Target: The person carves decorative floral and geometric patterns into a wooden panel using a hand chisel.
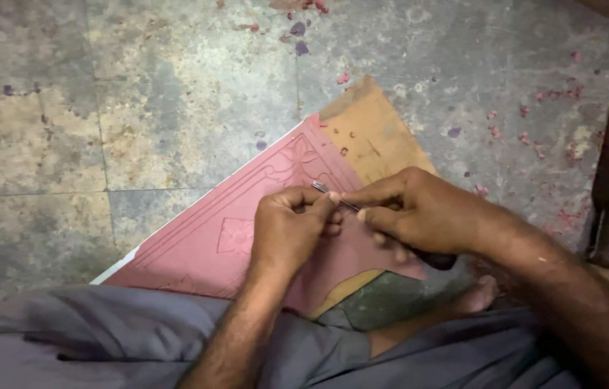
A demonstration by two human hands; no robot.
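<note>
Pink sheet (247, 238): border and flower carved (middle plain); right hand (419, 212) pinching carving tool (333, 194), left hand (290, 227) fingers curled steadying tip

Two hands (340, 216), one carving tool (337, 198), one pink sheet (211, 238), one board (373, 133)

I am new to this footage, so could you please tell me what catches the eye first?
At the centre, the left hand and right hand meet over a pink sheet with a carved flower border, the right gripping a thin metal tool. The sheet lies on a brown board on the stained stone floor, dotted with pink scraps.
</note>
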